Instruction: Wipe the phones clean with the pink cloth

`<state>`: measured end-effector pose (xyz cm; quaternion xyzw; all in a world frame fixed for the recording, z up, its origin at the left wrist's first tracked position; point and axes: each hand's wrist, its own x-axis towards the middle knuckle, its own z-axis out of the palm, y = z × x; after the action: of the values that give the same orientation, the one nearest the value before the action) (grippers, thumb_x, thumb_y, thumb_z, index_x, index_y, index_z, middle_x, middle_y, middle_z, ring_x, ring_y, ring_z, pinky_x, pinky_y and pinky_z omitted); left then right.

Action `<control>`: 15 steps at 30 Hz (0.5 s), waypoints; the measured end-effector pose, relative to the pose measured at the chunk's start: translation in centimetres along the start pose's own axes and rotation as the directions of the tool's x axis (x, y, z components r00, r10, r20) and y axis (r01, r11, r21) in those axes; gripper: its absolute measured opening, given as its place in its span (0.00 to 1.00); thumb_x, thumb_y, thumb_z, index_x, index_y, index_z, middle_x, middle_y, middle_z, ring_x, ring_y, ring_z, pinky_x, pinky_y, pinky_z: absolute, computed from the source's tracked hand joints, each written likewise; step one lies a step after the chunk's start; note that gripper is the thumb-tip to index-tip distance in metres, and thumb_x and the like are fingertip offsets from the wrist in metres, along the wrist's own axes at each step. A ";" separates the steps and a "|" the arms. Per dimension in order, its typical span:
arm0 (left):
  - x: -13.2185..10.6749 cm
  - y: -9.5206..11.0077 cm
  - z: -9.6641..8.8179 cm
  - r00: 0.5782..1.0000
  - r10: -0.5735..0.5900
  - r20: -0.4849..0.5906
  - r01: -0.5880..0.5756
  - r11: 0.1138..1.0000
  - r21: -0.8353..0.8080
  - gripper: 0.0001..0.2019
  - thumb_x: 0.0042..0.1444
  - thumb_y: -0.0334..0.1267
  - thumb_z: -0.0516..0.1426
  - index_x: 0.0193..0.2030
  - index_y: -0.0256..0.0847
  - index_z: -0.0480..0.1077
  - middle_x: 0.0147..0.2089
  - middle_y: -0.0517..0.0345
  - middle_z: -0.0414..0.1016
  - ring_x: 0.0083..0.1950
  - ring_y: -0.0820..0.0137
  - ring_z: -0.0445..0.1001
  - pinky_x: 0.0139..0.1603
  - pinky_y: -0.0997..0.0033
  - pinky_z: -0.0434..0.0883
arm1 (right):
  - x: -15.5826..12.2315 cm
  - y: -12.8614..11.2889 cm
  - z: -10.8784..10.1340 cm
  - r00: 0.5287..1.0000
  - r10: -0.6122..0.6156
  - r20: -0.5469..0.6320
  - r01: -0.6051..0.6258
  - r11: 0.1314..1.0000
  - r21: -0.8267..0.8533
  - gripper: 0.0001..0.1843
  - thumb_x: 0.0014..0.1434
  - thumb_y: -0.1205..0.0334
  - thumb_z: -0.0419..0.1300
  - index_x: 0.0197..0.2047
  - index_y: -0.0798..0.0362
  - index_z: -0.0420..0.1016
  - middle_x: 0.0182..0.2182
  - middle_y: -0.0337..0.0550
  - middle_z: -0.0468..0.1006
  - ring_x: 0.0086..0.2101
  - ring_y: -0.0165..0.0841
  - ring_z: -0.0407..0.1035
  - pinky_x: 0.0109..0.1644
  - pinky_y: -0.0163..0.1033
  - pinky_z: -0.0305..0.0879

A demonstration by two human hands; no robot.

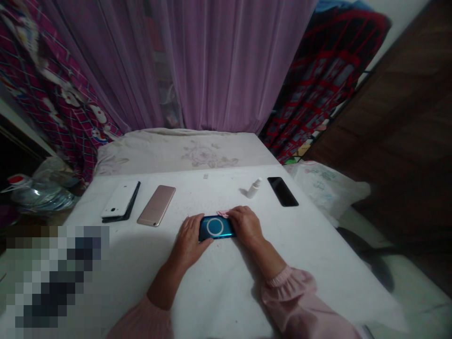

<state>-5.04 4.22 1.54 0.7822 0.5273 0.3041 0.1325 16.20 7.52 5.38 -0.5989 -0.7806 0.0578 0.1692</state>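
A blue smartphone with a pale ring on its face lies sideways on the white-covered table. My left hand is closed on the phone's left end, fingers along the far edge and thumb at the near edge. My right hand is at the right end, its fingers closed on a small pink cloth at the phone's far edge. Part of the cloth is hidden under those fingers. Beyond my right hand stands a small white spray bottle, upright.
A rose-gold phone lies to the left, beside a white phone stacked on a dark one. At the right edge lies a black phone. Purple curtains hang behind the table. A large water bottle stands left.
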 end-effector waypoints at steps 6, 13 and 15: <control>0.0 0.6 -0.6 0.998 0.055 0.042 -0.055 0.998 -0.014 0.20 0.54 0.35 0.61 0.55 0.46 0.67 0.58 0.49 0.67 0.59 0.55 0.67 0.62 0.46 0.64 | -2.1 2.2 -0.6 0.983 0.169 -0.075 -0.166 0.985 0.049 0.14 0.64 0.64 0.54 0.43 0.49 0.81 0.38 0.43 0.79 0.39 0.34 0.71 0.40 0.35 0.63; -0.8 1.3 -0.1 0.997 0.059 0.048 -0.061 0.997 0.037 0.20 0.57 0.37 0.61 0.56 0.49 0.69 0.62 0.49 0.64 0.61 0.53 0.65 0.60 0.46 0.67 | -3.0 0.4 0.5 0.995 0.046 -0.085 -0.032 0.986 0.166 0.15 0.62 0.65 0.55 0.47 0.48 0.80 0.34 0.42 0.76 0.35 0.32 0.69 0.38 0.34 0.62; -1.0 1.4 0.0 0.995 0.081 0.059 -0.083 0.995 0.045 0.21 0.58 0.37 0.60 0.58 0.49 0.68 0.64 0.49 0.63 0.63 0.52 0.63 0.61 0.46 0.66 | -3.0 0.5 0.5 0.998 0.016 -0.069 -0.005 0.988 0.157 0.13 0.62 0.63 0.56 0.47 0.46 0.80 0.33 0.42 0.76 0.34 0.32 0.68 0.37 0.34 0.61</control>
<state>-4.30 2.71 1.89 0.8146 0.4978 0.2742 0.1163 17.16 4.84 4.19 -0.5896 -0.7639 0.0990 0.2427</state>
